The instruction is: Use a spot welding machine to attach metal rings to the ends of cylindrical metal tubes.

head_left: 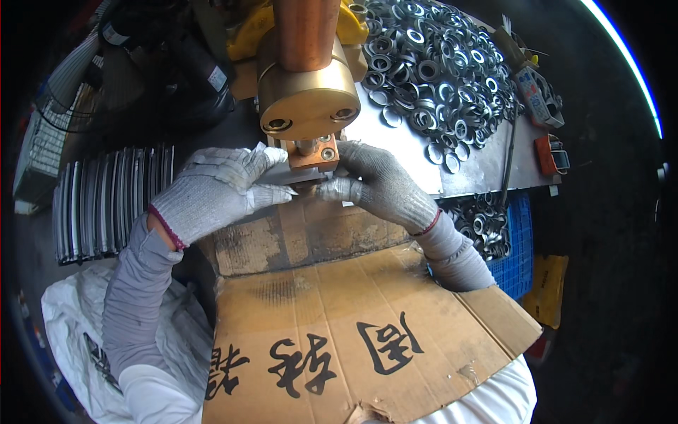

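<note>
Under the copper electrode block (pixel 315 154) of a press-like machine lies a thin grey metal piece (pixel 300 176), mostly hidden by the block and by fingers. My left hand (pixel 217 185), in a grey knitted glove with whitish wrapped fingertips, closes on its left side, thumb below and fingers above. From the right, my right hand (pixel 385 180), in a darker grey glove, grips the other side with its thumb stretched toward the left thumb. A round brass head (pixel 308 106) and a copper column (pixel 306 35) stand over both hands.
A heap of metal rings (pixel 445 78) covers the metal table at the far right; more lie in a blue crate (pixel 519 244) below. Stacked metal strips (pixel 116 201) stand at left. Cardboard (pixel 318 332) covers my lap. A white sack (pixel 78 304) lies at lower left.
</note>
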